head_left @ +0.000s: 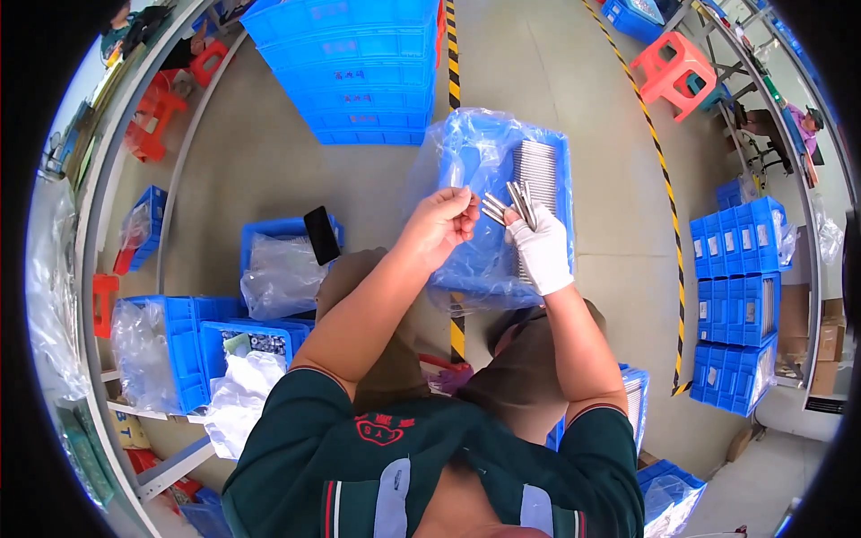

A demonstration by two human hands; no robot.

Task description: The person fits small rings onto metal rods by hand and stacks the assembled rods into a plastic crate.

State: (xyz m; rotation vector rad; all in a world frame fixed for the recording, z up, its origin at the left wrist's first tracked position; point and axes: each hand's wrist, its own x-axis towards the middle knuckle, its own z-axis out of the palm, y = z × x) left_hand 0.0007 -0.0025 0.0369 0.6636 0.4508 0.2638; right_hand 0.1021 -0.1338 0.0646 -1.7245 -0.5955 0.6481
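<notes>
My right hand [542,249], in a white glove that leaves some fingertips bare, grips several short silvery metal rods [518,195] that fan out from the fingers. To its left is my bare left hand [441,224], its thumb and fingertips pinched together; whether something small is between them I cannot make out. Both hands are over a blue plastic crate [562,161] lined with clear plastic film [471,148]. Along the crate's right side lies a long stack of similar metal rods [536,161], partly hidden by my right hand.
Tall stacked blue crates [359,90] stand beyond, to the left. A black phone [321,235] rests on a bagged crate at left, near a crate of small metal parts [260,342]. More blue crates [737,238] and a red stool [673,76] are at right. Striped tape [664,170] marks the floor.
</notes>
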